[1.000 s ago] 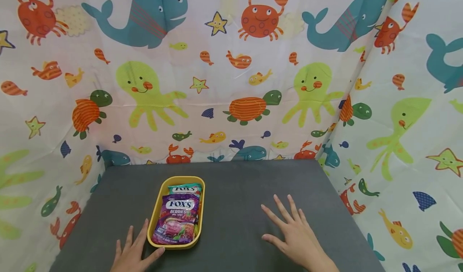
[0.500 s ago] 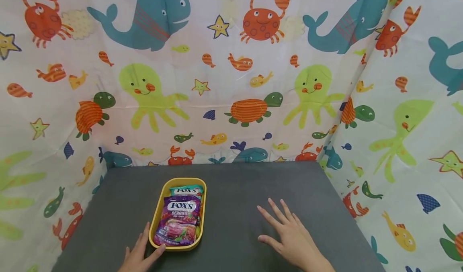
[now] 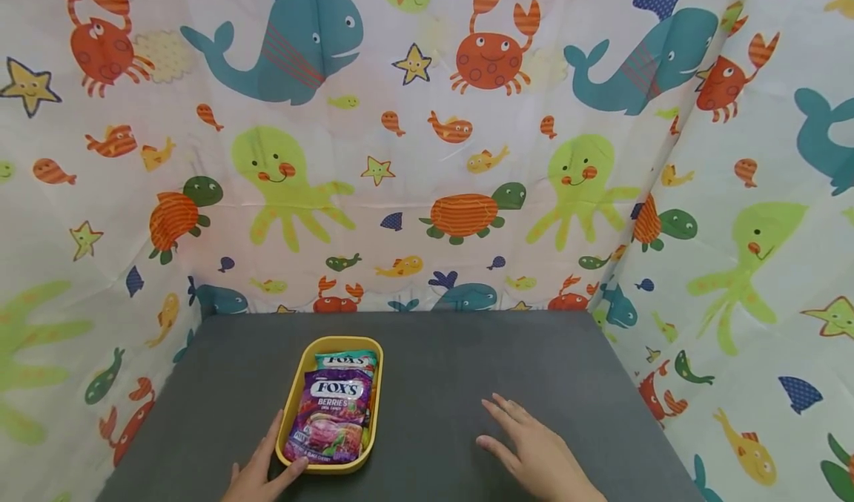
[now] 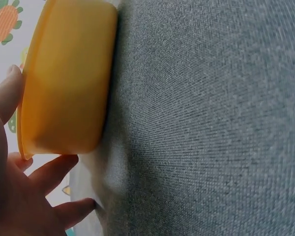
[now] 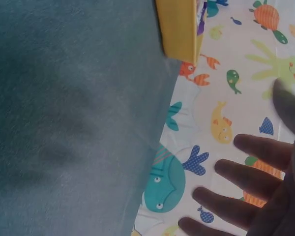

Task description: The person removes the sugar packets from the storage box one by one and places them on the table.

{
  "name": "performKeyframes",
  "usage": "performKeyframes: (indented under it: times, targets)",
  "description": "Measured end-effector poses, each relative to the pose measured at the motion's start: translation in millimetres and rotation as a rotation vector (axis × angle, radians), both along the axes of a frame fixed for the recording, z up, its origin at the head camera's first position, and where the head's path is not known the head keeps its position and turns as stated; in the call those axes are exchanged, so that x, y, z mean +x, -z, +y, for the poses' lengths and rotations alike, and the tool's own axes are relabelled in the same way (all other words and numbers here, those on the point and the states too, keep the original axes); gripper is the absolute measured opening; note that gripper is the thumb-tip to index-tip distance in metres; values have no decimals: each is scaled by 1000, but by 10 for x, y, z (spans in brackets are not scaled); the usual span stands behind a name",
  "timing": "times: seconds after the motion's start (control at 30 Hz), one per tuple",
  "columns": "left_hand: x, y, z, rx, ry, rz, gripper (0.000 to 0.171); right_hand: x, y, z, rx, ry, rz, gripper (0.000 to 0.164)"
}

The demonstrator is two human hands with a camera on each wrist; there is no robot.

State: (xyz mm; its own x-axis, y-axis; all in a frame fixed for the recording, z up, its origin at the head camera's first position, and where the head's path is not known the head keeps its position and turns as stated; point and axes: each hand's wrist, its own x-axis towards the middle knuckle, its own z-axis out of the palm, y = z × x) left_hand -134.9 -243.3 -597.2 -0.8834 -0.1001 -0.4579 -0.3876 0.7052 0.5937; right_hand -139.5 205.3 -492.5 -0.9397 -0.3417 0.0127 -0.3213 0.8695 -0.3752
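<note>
A yellow rectangular tub (image 3: pixel 379 405) with rounded corners stands on the dark grey table, left of centre. Inside lies a purple candy packet (image 3: pixel 333 420) labelled Fox's Berries, over a teal Fox's packet (image 3: pixel 347 360). At the tub's near left corner is my left hand (image 3: pixel 256 472), its thumb at the near rim and its index finger along the left side. The left wrist view shows these fingers touching the tub's outer wall (image 4: pixel 71 78), with other fingers spread free. My right hand (image 3: pixel 537 454) is to the right, apart from the tub, fingers extended and holding nothing.
The dark grey tabletop (image 3: pixel 440 368) stretches between the two hands and behind them. A white curtain (image 3: pixel 414 242) printed with sea animals hangs along the back and both sides of the table.
The head view has tilted slightly up, so the scene sits lower. My right hand has lowered a little, its fingers now closer together. The left hand stays at the tub's corner.
</note>
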Motion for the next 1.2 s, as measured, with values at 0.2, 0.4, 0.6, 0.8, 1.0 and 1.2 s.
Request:
performKeyframes:
  times: [0.2,0.4,0.6,0.8,1.0,1.2]
  targets:
    - [8,-5,10,3,-4,8,110,-61,-37,-73,-93,-61,50,63]
    - [9,-20,19,25,-15,14,109,-95,-65,-188,-176,-90,90,41]
    - [19,-20,5,40,-9,15,109,-103,-62,-306,-237,-79,161,29]
    - [10,-6,4,48,2,16,109,-117,-87,-358,-242,-57,135,35]
    - [14,-5,-11,58,2,14,110,-152,-97,-424,-239,-25,125,33]
    - [14,-17,1,38,11,13,111,-169,-106,-488,-258,-8,115,35]
